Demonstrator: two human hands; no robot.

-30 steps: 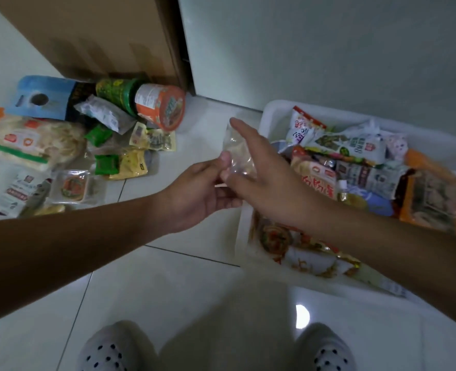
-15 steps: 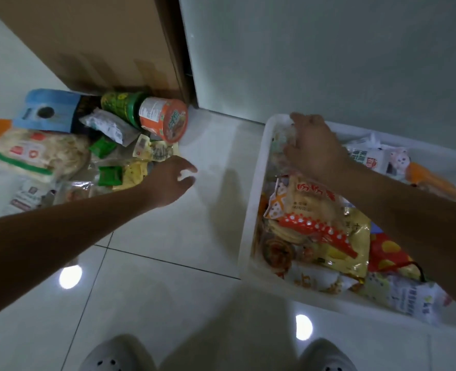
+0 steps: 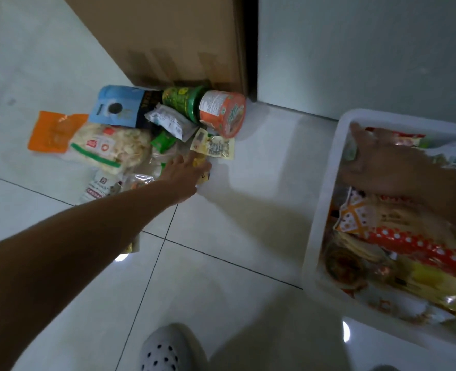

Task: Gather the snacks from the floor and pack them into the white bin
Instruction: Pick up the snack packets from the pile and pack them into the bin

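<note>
A heap of snacks lies on the tiled floor by a wooden door: an orange packet [image 3: 53, 131], a clear bag of pale crackers [image 3: 109, 147], a blue pouch [image 3: 117, 107], a green cup and an orange cup noodle [image 3: 222, 115], and small yellow sachets [image 3: 216, 147]. My left hand [image 3: 185, 172] reaches into the heap's right edge, fingers spread over a small yellow packet [image 3: 198, 160]. The white bin [image 3: 325, 183] stands at the right, full of packets. My right hand [image 3: 382, 159] rests palm down on the packets at the bin's far left corner.
The wooden door [image 3: 173, 41] and a pale wall [image 3: 368, 49] stand behind the heap and bin. Bare tiles lie between heap and bin. My white perforated shoe [image 3: 168, 349] is at the bottom centre.
The clear packet passed from left hand to right, which carried it into the bin's far left corner. My left hand went back to the heap and now touches the yellow packet.
</note>
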